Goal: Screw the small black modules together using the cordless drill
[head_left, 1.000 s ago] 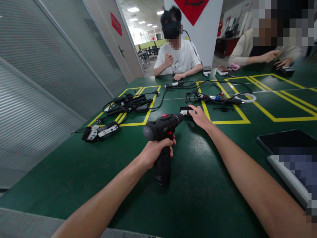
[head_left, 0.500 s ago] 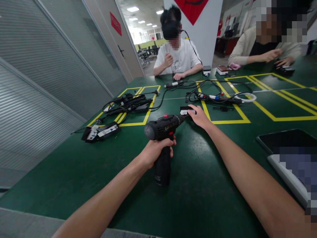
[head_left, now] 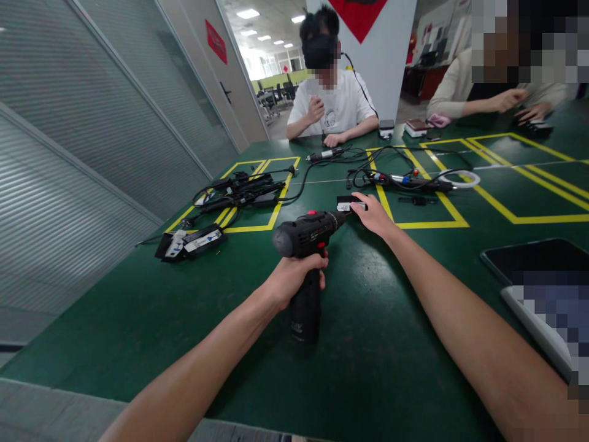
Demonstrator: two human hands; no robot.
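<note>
My left hand point(head_left: 299, 277) is wrapped round the handle of a black cordless drill point(head_left: 307, 235) with red buttons. The drill stands upright over the green table, its chuck aimed away and to the right. My right hand point(head_left: 372, 214) grips a small black block with a white label point(head_left: 345, 204) by its right end. The drill's tip comes up close to the near side of this block; whether they touch I cannot tell. The fingers of my right hand cover part of the block.
Black cables and tools point(head_left: 243, 195) are heaped at the left, with labelled black pieces point(head_left: 202, 239) in front. A pen-shaped tool with a cord point(head_left: 405, 180) lies beyond my right hand. Tablet-like devices point(head_left: 540, 264) rest at the right. Two people sit across the green table point(head_left: 138, 319).
The view has shifted slightly, so everything sits a little further right. Both hands keep their holds, and the drill stays by the block.
</note>
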